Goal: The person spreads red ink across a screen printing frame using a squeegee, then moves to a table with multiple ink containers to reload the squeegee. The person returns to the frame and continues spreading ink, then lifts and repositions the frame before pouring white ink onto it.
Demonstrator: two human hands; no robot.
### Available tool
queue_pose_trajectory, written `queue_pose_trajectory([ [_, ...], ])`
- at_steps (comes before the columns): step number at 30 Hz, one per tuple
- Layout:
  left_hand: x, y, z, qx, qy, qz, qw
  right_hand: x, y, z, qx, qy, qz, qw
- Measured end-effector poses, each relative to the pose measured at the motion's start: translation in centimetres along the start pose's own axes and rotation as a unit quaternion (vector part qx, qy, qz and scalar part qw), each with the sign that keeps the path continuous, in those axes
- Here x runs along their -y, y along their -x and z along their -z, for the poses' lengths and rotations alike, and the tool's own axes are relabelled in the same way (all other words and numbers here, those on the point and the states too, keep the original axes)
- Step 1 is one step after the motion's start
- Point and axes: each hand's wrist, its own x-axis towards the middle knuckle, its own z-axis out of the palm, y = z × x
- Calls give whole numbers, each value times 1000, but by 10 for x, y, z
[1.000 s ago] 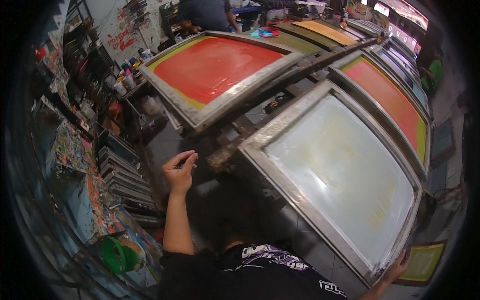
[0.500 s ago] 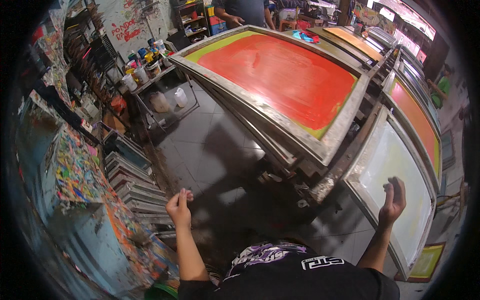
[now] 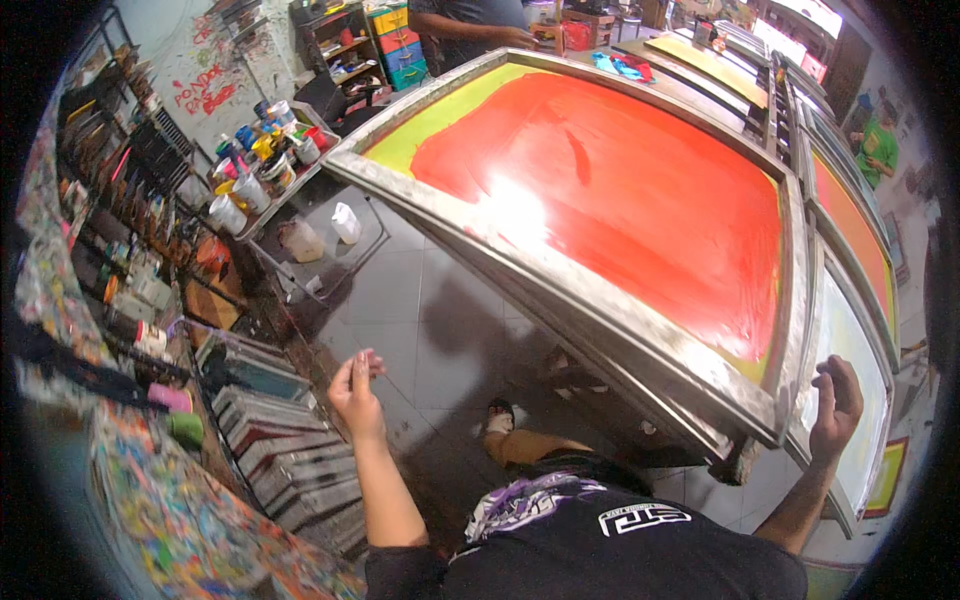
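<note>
My left hand (image 3: 355, 395) is raised over the tiled floor, fingers loosely bent and apart, holding nothing. My right hand (image 3: 836, 405) is open with curled fingers, empty, just right of the lower corner of a metal-framed screen covered in red ink (image 3: 590, 200) with yellow-green margins. Under that screen another metal frame (image 3: 650, 405) shows. A pale screen (image 3: 850, 330) lies behind my right hand, partly hidden by the red one, with a pink-orange screen (image 3: 860, 240) beyond it.
Paint tubs (image 3: 255, 185) crowd a stand at back left, jugs (image 3: 345, 222) below. Stacked frames (image 3: 270, 440) and a paint-spattered surface (image 3: 150, 480) line my left. A person in a dark shirt (image 3: 465, 25) stands behind the red screen; another in green (image 3: 878, 150) is at far right.
My view has swung from the pale screen to the red one, now nearer and squarely ahead. My right hand has left the pale screen's frame and risen; my left hand's fingers have spread slightly.
</note>
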Motion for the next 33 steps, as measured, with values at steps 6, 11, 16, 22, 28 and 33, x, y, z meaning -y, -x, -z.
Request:
queue_pose_trajectory([
  [6, 13, -133, -20, 1, 43, 13, 999, 47, -33, -46, -76, 104, -35, 991],
  [11, 33, -204, -29, 36, 54, 41, 997, 80, -41, -80, -100, 210, -57, 971],
  [16, 54, -281, -37, 64, 81, 67, 992, 121, -42, -142, -178, 231, -112, 950],
  [22, 60, -401, -50, 212, 76, 31, 974, 170, -17, -246, -262, 225, -148, 927],
  [28, 38, -456, -70, 516, 84, 10, 852, 254, -25, -347, -310, 258, -161, 901],
  [33, 20, -482, -88, 647, 69, -213, 729, 304, -20, -377, -357, 288, -198, 866],
])
